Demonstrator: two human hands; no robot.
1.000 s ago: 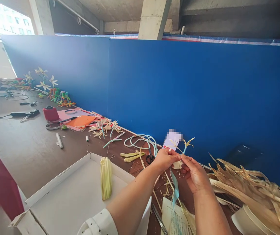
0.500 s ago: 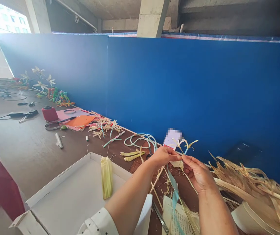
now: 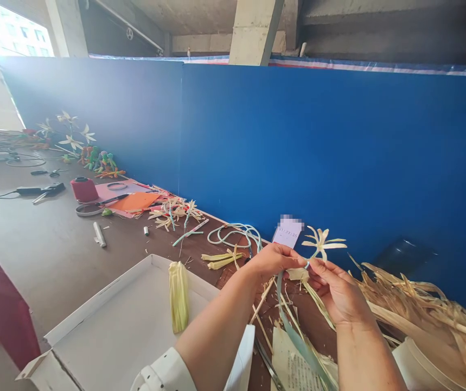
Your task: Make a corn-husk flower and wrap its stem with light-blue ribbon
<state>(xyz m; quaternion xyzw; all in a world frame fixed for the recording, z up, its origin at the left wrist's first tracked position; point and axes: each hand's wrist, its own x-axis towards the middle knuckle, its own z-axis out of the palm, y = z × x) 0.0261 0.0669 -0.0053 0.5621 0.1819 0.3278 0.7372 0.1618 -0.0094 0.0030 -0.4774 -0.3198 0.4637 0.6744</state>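
A pale husk flower (image 3: 322, 244) with narrow spread petals stands up above my fingertips, its thin stem wrapped in light blue near the petals. My right hand (image 3: 336, 288) is closed in a pinch on the flower's stem. Close against it, my left hand (image 3: 275, 262) pinches a blue-green strip (image 3: 292, 331), which hangs down over the table. Below my right hand, pale husk strands (image 3: 318, 301) trail downward. The exact spot where strip and stem meet is partly hidden by my fingers.
A shallow white box (image 3: 106, 331) with a yellow-green husk bundle (image 3: 178, 297) lies left. Scissors (image 3: 269, 366) and a printed sheet (image 3: 287, 358) lie in front. Dry husks (image 3: 423, 304) pile up right. Behind are a phone (image 3: 288, 232), blue cord (image 3: 233, 234) and a blue partition (image 3: 318, 136).
The flower has turned and its petals now show spread open, slightly farther right. My right hand has shifted a little right, and the hanging blue-green strip has swung rightward at its lower end.
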